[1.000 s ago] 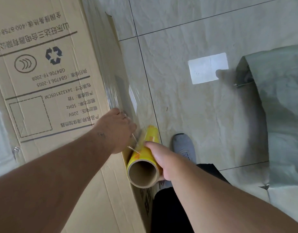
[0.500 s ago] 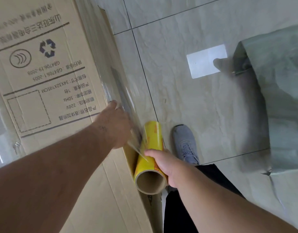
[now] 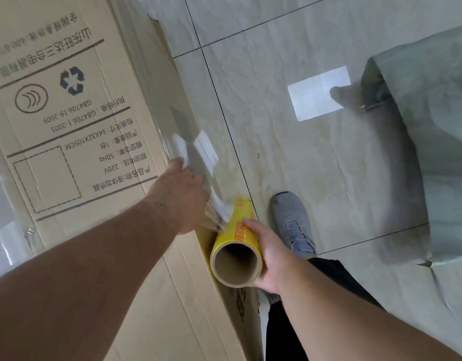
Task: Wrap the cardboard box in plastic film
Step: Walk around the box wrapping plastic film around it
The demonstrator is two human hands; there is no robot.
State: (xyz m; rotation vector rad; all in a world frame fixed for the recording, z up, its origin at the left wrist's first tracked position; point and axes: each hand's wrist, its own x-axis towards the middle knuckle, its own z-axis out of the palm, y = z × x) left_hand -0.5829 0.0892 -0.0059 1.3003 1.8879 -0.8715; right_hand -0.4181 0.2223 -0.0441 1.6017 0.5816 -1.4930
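Left hand fingertips blurred behind film

Cardboard box: cut off at left, top and bottom edges. Left hand: fingertips blurred behind plastic film. Roll: far end hidden by film. Green sheet, right: cropped. Second shoe: mostly hidden.

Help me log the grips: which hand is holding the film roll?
The right hand grips the yellow film roll; the left hand presses film against the cardboard box.
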